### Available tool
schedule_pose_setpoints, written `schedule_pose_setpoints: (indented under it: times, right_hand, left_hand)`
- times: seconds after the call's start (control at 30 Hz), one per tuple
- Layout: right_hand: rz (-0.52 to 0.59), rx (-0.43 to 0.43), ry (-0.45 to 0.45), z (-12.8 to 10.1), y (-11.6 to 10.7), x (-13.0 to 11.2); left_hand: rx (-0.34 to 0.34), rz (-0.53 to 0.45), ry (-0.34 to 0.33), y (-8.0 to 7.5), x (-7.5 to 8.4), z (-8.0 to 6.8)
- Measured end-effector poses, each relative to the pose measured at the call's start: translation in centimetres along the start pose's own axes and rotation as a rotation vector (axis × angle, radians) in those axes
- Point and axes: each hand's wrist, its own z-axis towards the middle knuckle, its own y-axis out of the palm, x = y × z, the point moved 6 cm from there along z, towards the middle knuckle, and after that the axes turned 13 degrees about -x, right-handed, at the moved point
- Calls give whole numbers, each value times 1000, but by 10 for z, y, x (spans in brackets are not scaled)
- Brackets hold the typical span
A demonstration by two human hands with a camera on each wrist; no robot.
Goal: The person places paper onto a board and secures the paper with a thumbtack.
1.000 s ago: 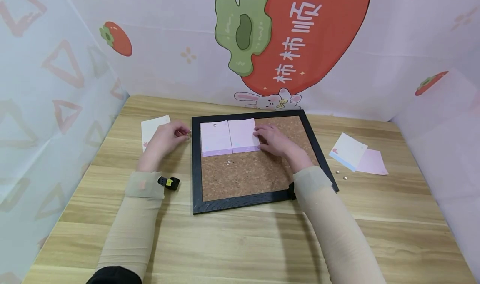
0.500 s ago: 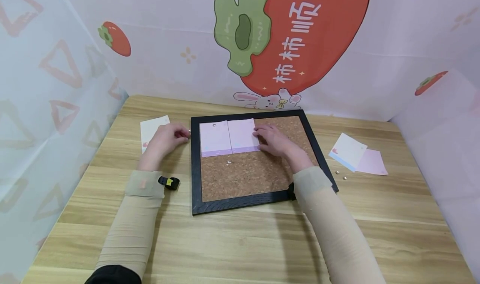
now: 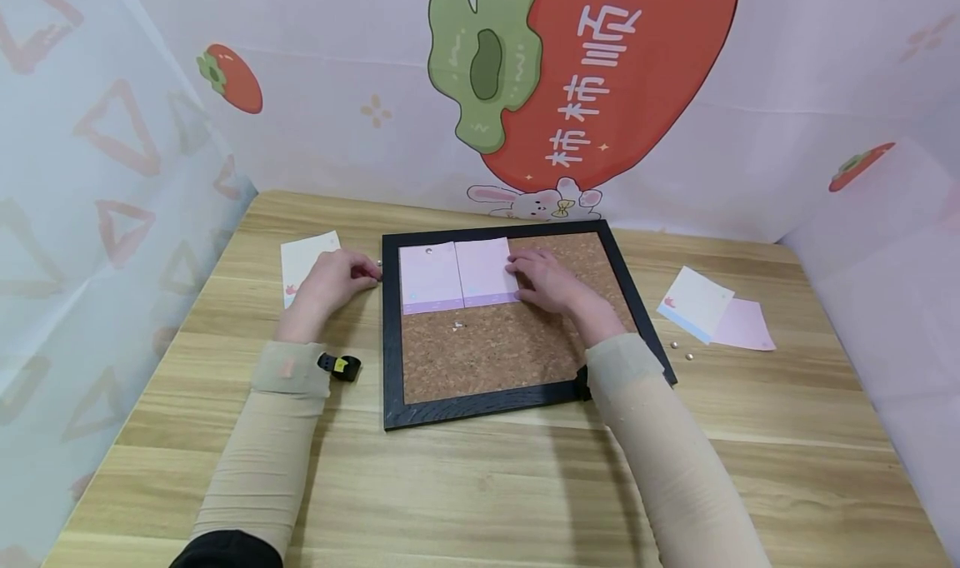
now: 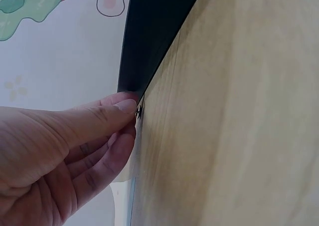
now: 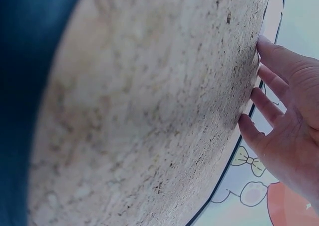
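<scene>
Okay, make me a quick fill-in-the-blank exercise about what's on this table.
1. Two notes lie side by side on the ____ board.
2. The right hand presses flat on the ____ note.
3. The left hand pinches a small ____ beside the black frame.

Missing words: cork; pink; pin

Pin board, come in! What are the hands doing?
Left hand pinches a pin beside the frame. Right hand presses second note flat. Nothing blocking.
</scene>
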Motion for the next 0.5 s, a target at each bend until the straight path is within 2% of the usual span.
schedule_pose_setpoints:
  times: [0.5]
  right_hand:
    - [-6, 1, 3, 0, 0, -1]
  left_hand:
    - [43, -7, -10, -4, 0, -3]
